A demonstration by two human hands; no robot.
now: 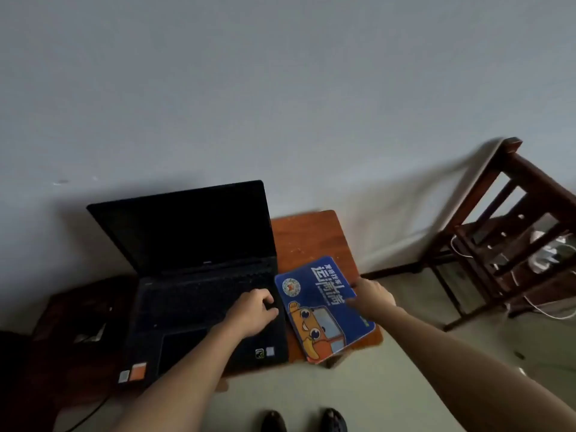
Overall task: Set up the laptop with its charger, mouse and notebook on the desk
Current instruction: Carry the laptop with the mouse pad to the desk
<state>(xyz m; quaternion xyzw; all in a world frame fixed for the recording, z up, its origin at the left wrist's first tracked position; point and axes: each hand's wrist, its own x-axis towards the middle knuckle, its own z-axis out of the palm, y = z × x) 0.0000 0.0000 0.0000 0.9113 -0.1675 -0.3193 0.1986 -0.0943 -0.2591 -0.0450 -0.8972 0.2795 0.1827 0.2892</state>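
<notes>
Left hand (249, 313), fingers bent, is resting on the keys of the open laptop (199, 269), apparently steadying it on the small desk (308, 235); whether it is gripping is unclear. Right hand (372, 299), fingers fairly straight, is pressing the blue cartoon pad (314, 307) alongside, likely squaring it.

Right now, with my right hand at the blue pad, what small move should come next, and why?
Probably slide the blue pad back, away from you: its near corner seems to overhang the desk edge, and your right hand rests at its right edge.
</notes>
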